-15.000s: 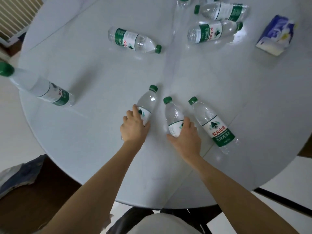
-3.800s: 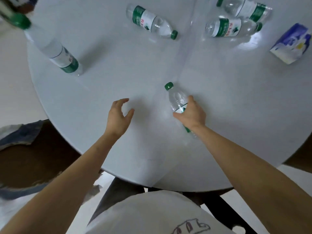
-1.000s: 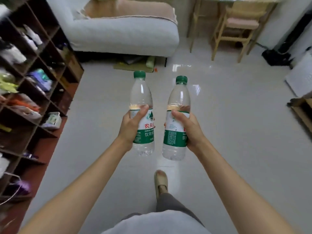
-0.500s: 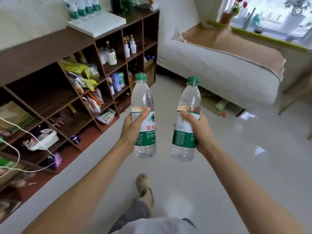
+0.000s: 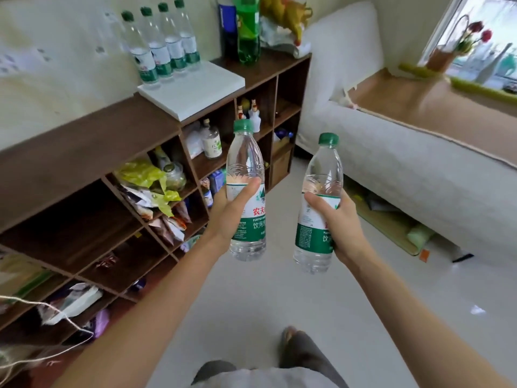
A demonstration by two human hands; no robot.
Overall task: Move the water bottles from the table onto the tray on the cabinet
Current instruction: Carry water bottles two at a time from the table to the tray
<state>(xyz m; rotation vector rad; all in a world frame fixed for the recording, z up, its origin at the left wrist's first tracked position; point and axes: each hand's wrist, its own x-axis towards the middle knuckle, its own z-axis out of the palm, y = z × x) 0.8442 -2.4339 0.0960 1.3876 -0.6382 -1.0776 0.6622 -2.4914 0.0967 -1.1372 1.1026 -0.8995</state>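
Pale wall [image 5: 56, 68], glossy light floor [image 5: 349, 317], dark open-shelf unit [image 5: 84, 152], white sofa [image 5: 405, 163], bright window [image 5: 486, 32]

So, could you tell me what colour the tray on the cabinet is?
White tray, head view.

Dark wood cabinet [image 5: 84, 144], left side: white tray [image 5: 195, 91] on top, 4 upright water btls [image 5: 161, 49] along tray's far-left edge. Green soda btl [image 5: 247, 29] stands further right on top.
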